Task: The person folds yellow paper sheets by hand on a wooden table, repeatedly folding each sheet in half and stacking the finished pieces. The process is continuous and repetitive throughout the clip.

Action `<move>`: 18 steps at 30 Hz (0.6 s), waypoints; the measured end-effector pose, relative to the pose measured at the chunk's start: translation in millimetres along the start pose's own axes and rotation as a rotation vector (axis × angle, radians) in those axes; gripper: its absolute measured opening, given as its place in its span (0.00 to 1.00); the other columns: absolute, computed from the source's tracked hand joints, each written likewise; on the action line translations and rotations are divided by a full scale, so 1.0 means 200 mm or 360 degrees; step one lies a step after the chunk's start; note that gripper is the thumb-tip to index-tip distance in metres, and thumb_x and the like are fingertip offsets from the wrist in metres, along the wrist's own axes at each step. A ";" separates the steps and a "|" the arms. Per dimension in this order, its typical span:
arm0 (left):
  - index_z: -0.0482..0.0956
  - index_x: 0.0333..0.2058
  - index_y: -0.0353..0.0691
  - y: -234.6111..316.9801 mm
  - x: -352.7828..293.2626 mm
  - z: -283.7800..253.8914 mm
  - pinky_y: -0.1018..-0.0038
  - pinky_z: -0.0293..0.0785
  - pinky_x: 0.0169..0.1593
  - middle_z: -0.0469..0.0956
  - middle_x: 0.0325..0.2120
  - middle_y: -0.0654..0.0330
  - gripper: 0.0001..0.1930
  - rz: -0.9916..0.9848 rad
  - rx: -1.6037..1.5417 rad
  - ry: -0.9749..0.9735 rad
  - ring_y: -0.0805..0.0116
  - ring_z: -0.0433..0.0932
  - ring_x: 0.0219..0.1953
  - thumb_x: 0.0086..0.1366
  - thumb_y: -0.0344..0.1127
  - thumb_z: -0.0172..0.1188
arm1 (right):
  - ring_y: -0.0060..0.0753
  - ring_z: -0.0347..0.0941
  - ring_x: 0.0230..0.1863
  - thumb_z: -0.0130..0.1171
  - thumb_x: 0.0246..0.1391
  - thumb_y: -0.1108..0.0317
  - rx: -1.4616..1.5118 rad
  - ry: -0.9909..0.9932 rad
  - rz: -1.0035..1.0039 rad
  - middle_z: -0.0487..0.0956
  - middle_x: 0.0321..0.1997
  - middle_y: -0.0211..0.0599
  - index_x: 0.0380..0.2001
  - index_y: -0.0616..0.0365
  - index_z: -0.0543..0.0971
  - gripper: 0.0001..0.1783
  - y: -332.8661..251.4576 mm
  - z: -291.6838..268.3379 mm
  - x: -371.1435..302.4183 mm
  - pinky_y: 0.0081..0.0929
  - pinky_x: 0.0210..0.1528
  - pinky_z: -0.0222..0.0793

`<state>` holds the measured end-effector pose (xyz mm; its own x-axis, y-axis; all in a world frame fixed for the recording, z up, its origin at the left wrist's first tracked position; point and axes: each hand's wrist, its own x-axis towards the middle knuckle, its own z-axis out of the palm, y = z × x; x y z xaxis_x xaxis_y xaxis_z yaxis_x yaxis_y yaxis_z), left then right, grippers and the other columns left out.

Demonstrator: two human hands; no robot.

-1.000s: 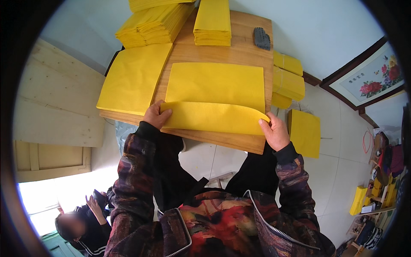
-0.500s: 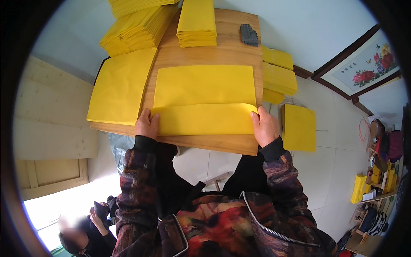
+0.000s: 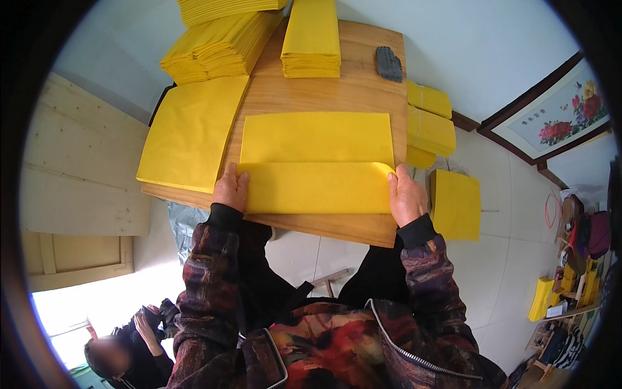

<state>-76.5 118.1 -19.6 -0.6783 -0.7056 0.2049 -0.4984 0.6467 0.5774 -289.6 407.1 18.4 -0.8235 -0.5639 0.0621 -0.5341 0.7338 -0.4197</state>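
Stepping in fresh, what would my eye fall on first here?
The bright yellow sheet, folded partly over, held by the left hand and right hand at the near side of the wooden table. Next, the big yellow stack at the table's far left corner, then the framed flower picture off to the right.

Left hand [image 3: 230, 188] pinching, right hand [image 3: 408, 196] pinching, forearms [image 3: 208, 285] apart

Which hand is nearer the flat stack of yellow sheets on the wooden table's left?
Left. The left hand is just right of the flat stack; the right hand is farther off, at the right end of the folded yellow sheet.
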 end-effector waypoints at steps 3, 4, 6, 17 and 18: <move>0.70 0.43 0.33 -0.01 0.00 0.01 0.57 0.72 0.33 0.77 0.28 0.40 0.15 0.0025 0.0001 0.0033 0.40 0.76 0.33 0.63 0.38 0.56 | 0.61 0.72 0.25 0.49 0.61 0.63 -0.0041 -0.0005 -0.0004 0.74 0.19 0.54 0.35 0.58 0.67 0.09 -0.01 0.00 0.02 0.52 0.27 0.64; 0.70 0.43 0.33 -0.01 0.00 0.01 0.57 0.72 0.33 0.77 0.28 0.40 0.15 -0.0017 -0.0019 0.0016 0.40 0.76 0.33 0.63 0.38 0.56 | 0.60 0.72 0.25 0.49 0.61 0.63 -0.0068 -0.0007 -0.0004 0.74 0.19 0.54 0.35 0.58 0.67 0.09 -0.01 0.00 0.02 0.52 0.27 0.64; 0.70 0.43 0.33 -0.01 0.01 0.01 0.57 0.72 0.33 0.77 0.28 0.40 0.16 -0.0064 -0.0024 0.0006 0.40 0.76 0.34 0.63 0.38 0.56 | 0.60 0.73 0.25 0.49 0.61 0.62 -0.0073 -0.0006 -0.0015 0.75 0.19 0.54 0.35 0.58 0.67 0.10 -0.01 0.01 0.03 0.52 0.27 0.64; 0.68 0.39 0.35 0.01 0.03 0.00 0.52 0.71 0.36 0.76 0.29 0.37 0.14 -0.0183 0.0066 -0.0113 0.36 0.74 0.36 0.62 0.39 0.56 | 0.60 0.74 0.27 0.50 0.61 0.59 -0.0136 -0.0062 0.0073 0.76 0.21 0.53 0.34 0.56 0.70 0.12 0.00 0.03 0.07 0.52 0.29 0.65; 0.68 0.38 0.35 0.01 0.03 0.00 0.52 0.70 0.36 0.76 0.29 0.37 0.14 -0.0177 0.0091 -0.0115 0.36 0.74 0.36 0.62 0.39 0.56 | 0.60 0.74 0.28 0.50 0.60 0.58 -0.0138 -0.0069 0.0082 0.76 0.22 0.52 0.35 0.56 0.70 0.12 0.00 0.03 0.07 0.52 0.29 0.65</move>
<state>-81.5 116.0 -16.7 -0.6534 -0.7524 0.0834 -0.6010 0.5826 0.5472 -300.4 396.0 13.6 -0.8424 -0.5388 0.0023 -0.5071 0.7914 -0.3414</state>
